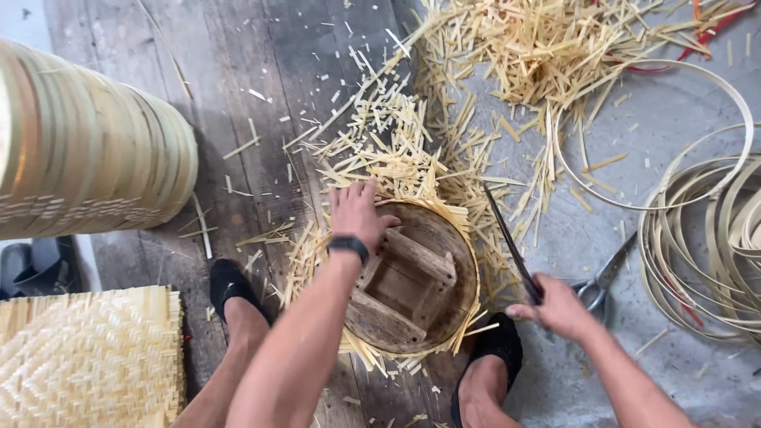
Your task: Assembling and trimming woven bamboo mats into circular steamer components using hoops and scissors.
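Observation:
A round bamboo basket rim (468, 261) sits on the floor around a wooden block frame (408, 285), with cut strip ends sticking out around its edge. My left hand (354, 212) presses flat on the far left side of the rim, a black band on the wrist. My right hand (555, 305) grips the handle of a long dark knife (507, 242), whose blade points up and away just right of the basket.
Bamboo offcuts (491, 71) litter the floor beyond the basket. A stack of round woven trays (87, 150) lies at left, a woven mat (87, 357) at lower left. Coiled bamboo hoops (705, 230) and scissors (606, 277) lie at right. My feet in black shoes (230, 285) flank the basket.

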